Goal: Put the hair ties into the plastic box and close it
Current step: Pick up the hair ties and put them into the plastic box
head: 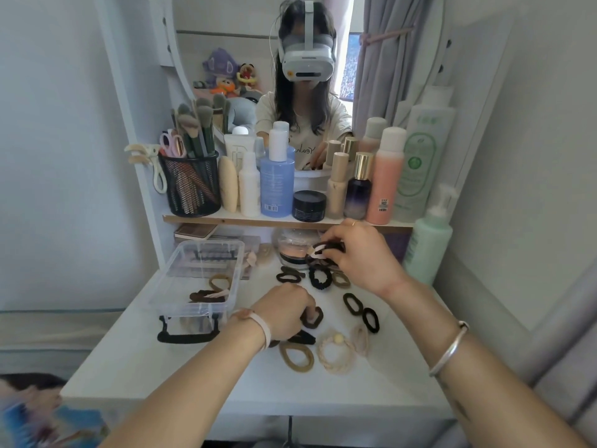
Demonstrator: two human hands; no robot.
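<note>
Left hand (pixel 284 310) over brown hair tie (pixel 312 317), fingertips half hidden beneath

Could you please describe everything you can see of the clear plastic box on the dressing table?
The plastic box is a clear, rectangular, thin-walled container with black clip handles at both short ends. It stands upright and open on the white tabletop, left of the loose hair ties; no lid is on it, and I cannot tell where the lid is. Inside lie a tan hair tie and a dark brown hair tie with a pale piece on it. Neither hand touches the box.
</note>
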